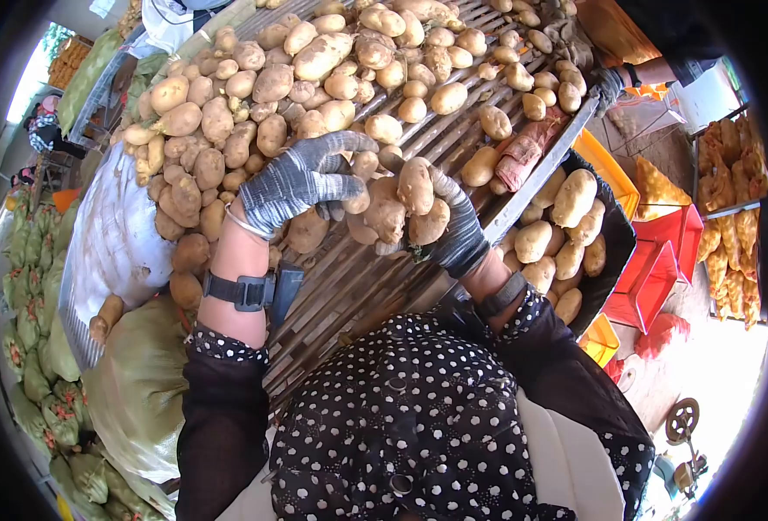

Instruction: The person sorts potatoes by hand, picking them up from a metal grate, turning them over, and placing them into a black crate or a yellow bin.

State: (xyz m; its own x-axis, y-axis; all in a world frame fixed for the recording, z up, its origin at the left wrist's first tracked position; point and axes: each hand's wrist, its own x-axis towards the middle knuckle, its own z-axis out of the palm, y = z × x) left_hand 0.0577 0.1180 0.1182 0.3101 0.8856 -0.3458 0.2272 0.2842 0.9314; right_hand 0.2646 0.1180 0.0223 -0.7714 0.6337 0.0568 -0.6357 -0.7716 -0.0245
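Head view looks down on a slatted metal-and-wood counter [349,286] whose far end is heaped with loose pale brown potatoes [254,95]. The right hand [455,236], in a grey striped knit glove, is curled shut around a handful of pale brown potatoes [406,208] at the near edge of the heap. There are at least 3, pressed against one another so that fingers and palm cradle them together. A flatter grip would probably let such a load spill. The left hand [301,178], gloved alike, lies palm-down with fingers spread wide and loosely bent. Its fingertips touch potatoes just beside the handful but grip nothing that can be made out, and it seems placed to steady or rake the heap. A black wrist strap [241,291] circles the left forearm.

A black plastic tub [617,260] stands just beside the counter's right rail and lower than it, nearly full of larger potatoes [566,204]. That spot likely keeps the drop from counter to tub short. Beyond the tub lie an orange plastic crate [610,165] and red plastic crates [662,252], whose contents cannot be seen. Orange net bags [731,174] packed with potatoes rest further right. Stuffed green woven sacks [32,330] line the left side. A co-worker's gloved hand [610,85] rests at the counter's far right edge.
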